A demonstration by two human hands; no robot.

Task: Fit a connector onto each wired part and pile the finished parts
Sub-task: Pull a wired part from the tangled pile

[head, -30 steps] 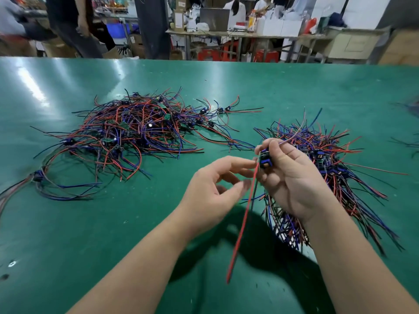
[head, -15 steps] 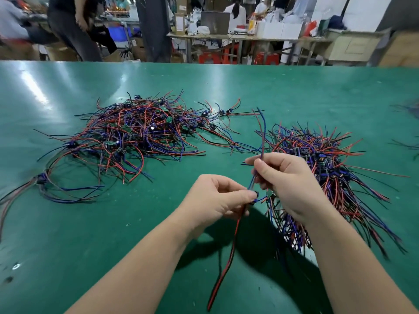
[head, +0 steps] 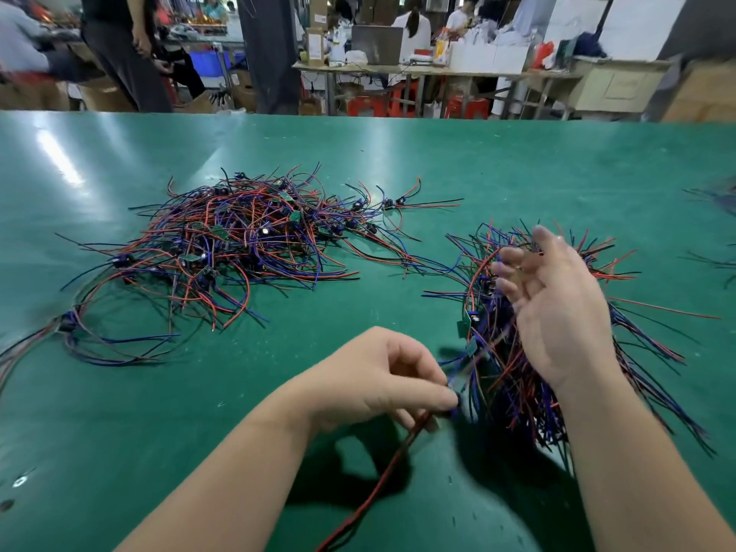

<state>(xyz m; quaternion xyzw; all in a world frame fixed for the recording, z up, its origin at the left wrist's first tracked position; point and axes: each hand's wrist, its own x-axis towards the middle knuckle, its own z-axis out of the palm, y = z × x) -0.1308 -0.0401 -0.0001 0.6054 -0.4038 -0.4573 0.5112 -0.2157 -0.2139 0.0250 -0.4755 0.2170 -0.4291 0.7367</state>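
My left hand (head: 382, 376) pinches the dark connector end of a wired part (head: 382, 476), whose red and blue wires trail down toward the front edge. My right hand (head: 557, 304) hovers, blurred, over the right-hand pile of red, blue and black wired parts (head: 513, 376). Its fingers are spread loosely and hold nothing that I can see. A larger, looser heap of wired parts (head: 239, 241) with small green boards lies to the left on the green table (head: 517, 169).
A stray bundle of wires (head: 67, 324) lies at the far left. More wires (head: 717, 201) show at the right edge. Behind the table stand people, a workbench (head: 430, 69) and boxes.
My right hand has let go of the wire and moved up and right over the right pile. My left hand has moved lower and keeps its pinch on the part.
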